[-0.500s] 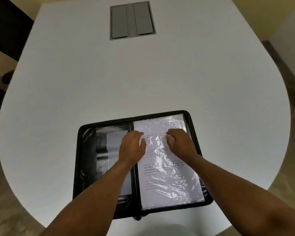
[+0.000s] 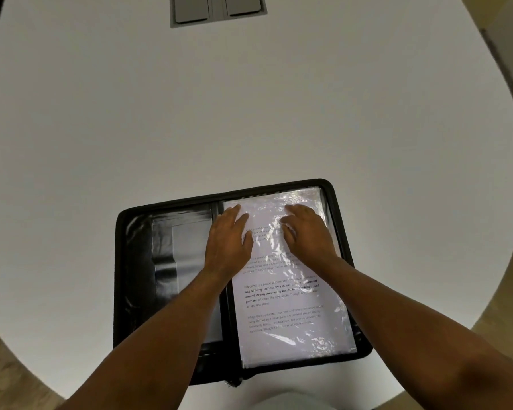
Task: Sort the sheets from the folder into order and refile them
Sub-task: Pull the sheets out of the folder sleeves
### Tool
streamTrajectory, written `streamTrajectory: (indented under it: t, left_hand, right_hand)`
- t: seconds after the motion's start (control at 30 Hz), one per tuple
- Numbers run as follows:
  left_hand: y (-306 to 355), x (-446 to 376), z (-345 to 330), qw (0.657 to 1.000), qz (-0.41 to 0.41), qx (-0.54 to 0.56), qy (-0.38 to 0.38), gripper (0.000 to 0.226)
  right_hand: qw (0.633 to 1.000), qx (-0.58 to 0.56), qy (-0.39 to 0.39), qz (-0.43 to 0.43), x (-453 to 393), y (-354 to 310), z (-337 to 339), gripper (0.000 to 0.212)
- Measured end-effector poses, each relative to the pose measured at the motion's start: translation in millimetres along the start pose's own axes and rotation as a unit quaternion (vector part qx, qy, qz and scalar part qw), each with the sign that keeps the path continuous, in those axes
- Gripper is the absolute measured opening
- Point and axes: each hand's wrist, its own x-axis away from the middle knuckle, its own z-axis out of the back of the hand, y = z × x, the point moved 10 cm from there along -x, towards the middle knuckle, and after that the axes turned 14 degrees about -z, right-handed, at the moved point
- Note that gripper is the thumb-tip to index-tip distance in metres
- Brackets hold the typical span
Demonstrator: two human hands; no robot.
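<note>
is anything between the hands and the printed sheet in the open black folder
Yes: a clear, crinkled plastic sleeve covers the white printed sheet on the right side of the open black zip folder. The left hand and right hand rest on the plastic near its top, not on bare paper.

Black folder (image 2: 137, 261) on a white tabletop (image 2: 249, 113); white sheet (image 2: 293, 306) printed with black text under glossy clear plastic; grey hatch (image 2: 218, 8)
</note>
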Motion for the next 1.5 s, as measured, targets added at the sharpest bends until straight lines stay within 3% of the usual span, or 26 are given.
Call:
streamTrajectory:
  t: [0.23,0.37,0.53,0.77,1.0,1.1,1.2,1.33,1.4,1.5]
  left_hand:
    - [2,-31,2,1.000,-0.016,-0.011,0.006,0.048]
    - [6,-48,8,0.999,-0.032,-0.031,0.020,0.041]
    - [6,-61,16,0.997,-0.048,-0.054,0.037,0.020]
    - [6,-60,21,0.997,-0.050,0.004,0.057,0.008]
    - [5,-54,28,0.996,-0.045,0.036,0.067,0.006]
    - [6,-52,30,0.996,-0.051,0.026,0.070,0.004]
    - [3,-50,29,0.996,-0.039,0.040,0.064,0.004]
    - [1,-51,29,0.997,-0.044,0.037,0.051,0.013]
    - [2,-52,27,0.997,-0.057,0.035,0.041,0.017]
    - [-1,-52,26,0.998,-0.047,0.041,0.032,0.025]
  right_hand:
    - [0.998,0.050,-0.013,-0.024,-33,-6,-3,0.048]
    - [0.998,0.065,0.013,-0.006,-49,-12,3,0.038]
    - [0.993,0.092,0.055,0.058,-55,-25,9,0.014]
    - [0.958,0.159,0.064,0.229,-31,-55,7,0.034]
    - [0.918,0.181,0.116,0.333,-12,-67,22,0.015]
    - [0.908,0.181,0.112,0.360,-8,-76,26,0.018]
    - [0.925,0.193,0.028,0.327,-17,-80,18,0.012]
    - [0.958,0.187,-0.115,0.182,-38,-76,15,0.015]
    - [0.969,0.159,-0.129,0.138,-49,-75,20,0.028]
    - [0.968,0.180,-0.153,0.084,-65,-67,20,0.022]
